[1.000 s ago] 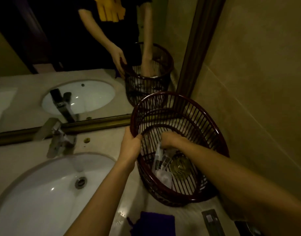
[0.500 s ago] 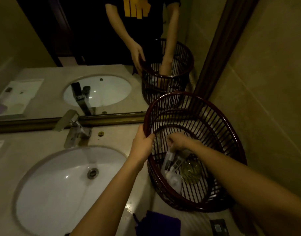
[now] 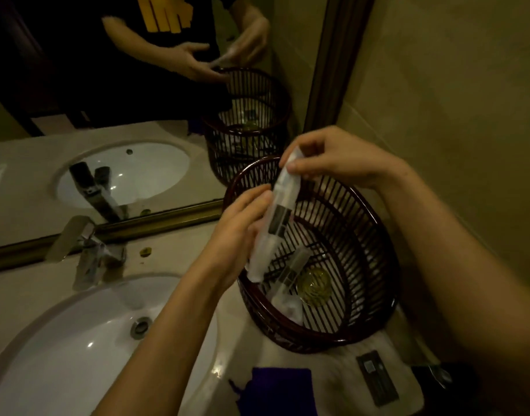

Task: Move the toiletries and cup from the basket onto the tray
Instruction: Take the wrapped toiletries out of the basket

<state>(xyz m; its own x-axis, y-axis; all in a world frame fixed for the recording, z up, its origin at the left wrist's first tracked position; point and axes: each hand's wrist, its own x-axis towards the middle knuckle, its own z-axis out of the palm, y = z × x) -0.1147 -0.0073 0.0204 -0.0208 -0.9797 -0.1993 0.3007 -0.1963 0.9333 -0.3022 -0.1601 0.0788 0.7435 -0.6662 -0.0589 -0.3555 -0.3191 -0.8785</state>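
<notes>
basket [image 3: 342,334]: right of centre, on the countertop [image 3: 179,250], hard against the wall [image 3: 453,115] at right. in it: cup [image 3: 313,286] on the bottom; packet [image 3: 290,271] just left of the cup. above its left rim: a second packet [image 3: 280,211], between left hand [image 3: 236,235] and right hand [image 3: 333,157]. sink [image 3: 77,349]: lower left. faucet [image 3: 86,250]: behind the sink. mirror [image 3: 107,100]: upper left. cloth [image 3: 278,391]: bottom centre, before the basket.

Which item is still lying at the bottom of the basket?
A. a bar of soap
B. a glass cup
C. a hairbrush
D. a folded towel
B: the glass cup sits on the floor of the basket, beside a wrapped packet, while both hands hold another packet above it.
</notes>
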